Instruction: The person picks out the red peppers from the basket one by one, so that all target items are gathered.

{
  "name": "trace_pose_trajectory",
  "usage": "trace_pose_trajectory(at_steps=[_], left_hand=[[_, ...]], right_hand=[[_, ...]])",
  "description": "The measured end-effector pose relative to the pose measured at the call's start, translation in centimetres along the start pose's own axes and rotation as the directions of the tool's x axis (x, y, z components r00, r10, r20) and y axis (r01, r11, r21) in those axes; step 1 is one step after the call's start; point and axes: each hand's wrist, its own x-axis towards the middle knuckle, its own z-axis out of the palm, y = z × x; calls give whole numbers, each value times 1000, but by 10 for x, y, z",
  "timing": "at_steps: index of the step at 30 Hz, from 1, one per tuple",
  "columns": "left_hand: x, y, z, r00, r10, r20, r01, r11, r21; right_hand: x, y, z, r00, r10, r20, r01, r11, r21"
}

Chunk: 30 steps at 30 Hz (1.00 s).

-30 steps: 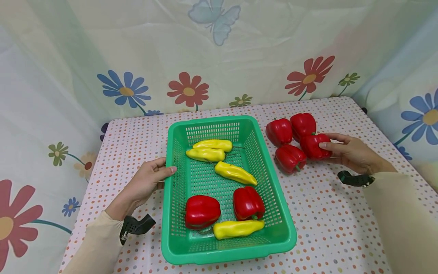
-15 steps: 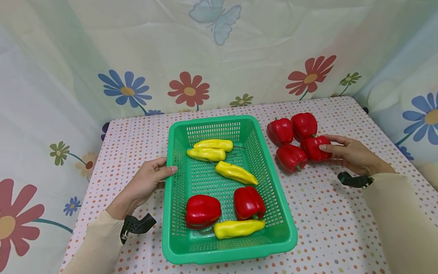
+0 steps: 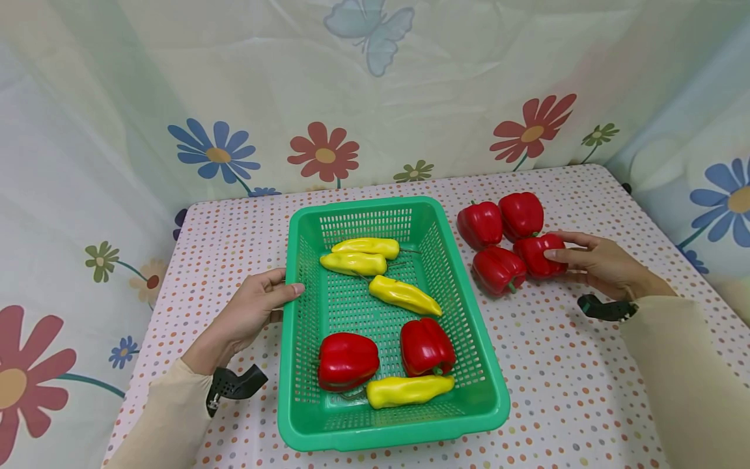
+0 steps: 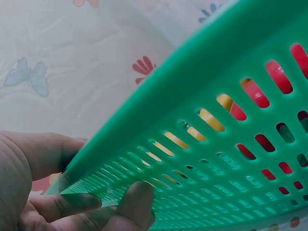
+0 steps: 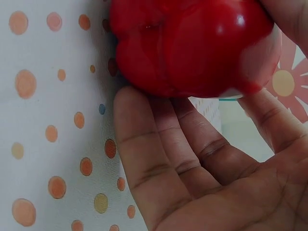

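My left hand (image 3: 253,312) grips the left rim of a green perforated plastic basket (image 3: 387,440). Its thumb lies over the rim and its fingers are against the outer wall (image 4: 202,144). My right hand (image 3: 609,266) holds a red bell pepper (image 3: 538,255) at the right of the table, thumb on its upper side and fingers around the far side and underneath. In the right wrist view this bell pepper (image 5: 192,48) sits close to or on the tablecloth; exact contact cannot be told. Touching or nearly touching it is another red bell pepper (image 3: 498,270).
Two more red bell peppers (image 3: 480,225) (image 3: 521,215) stand behind. Inside the basket lie several long yellow peppers (image 3: 404,296) and two red bell peppers (image 3: 348,361) (image 3: 426,346). A dotted cloth (image 3: 551,378) covers the table; a flowered curtain (image 3: 422,104) hangs behind.
The bell pepper in my right hand has shifted very slightly toward me. My left hand and the basket stay as they were.
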Motion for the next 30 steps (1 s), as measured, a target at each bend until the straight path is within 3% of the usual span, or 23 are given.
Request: trace_pose_trajectory(at_steps=[21, 26, 30], left_hand=[[0, -2, 0, 1000, 4, -4, -4, 1000, -5], [1, -2, 0, 1000, 2, -7, -2, 1000, -1], [1, -2, 0, 1000, 4, -10, -4, 1000, -7]], right_hand=[[-8, -9, 7, 1000, -8, 14, 9, 999, -51], [-17, -27, 10, 997, -40, -70, 27, 985, -171], [-27, -55, 21, 974, -109, -200, 68, 977, -202]])
